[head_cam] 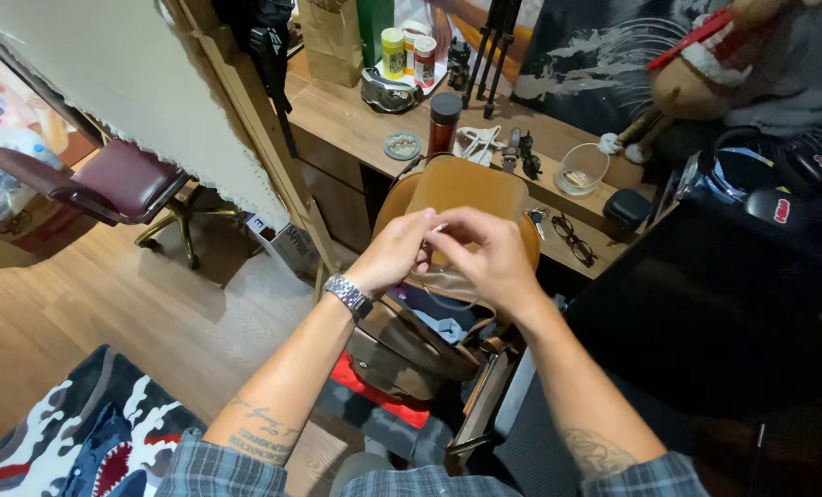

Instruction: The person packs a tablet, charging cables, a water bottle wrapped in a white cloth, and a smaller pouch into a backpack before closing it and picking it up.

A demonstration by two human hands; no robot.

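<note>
While the tan bag sits mid-frame against the tabletop edge, both hands, left and right, pinch something small at its flap, too hidden to identify. A tug could tip the bag, jostling the flask behind.

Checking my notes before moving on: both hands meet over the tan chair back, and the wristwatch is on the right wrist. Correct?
Not quite. The head view shows the wristwatch on the left wrist. Both the left hand and right hand do meet over the tan chair back.
</note>
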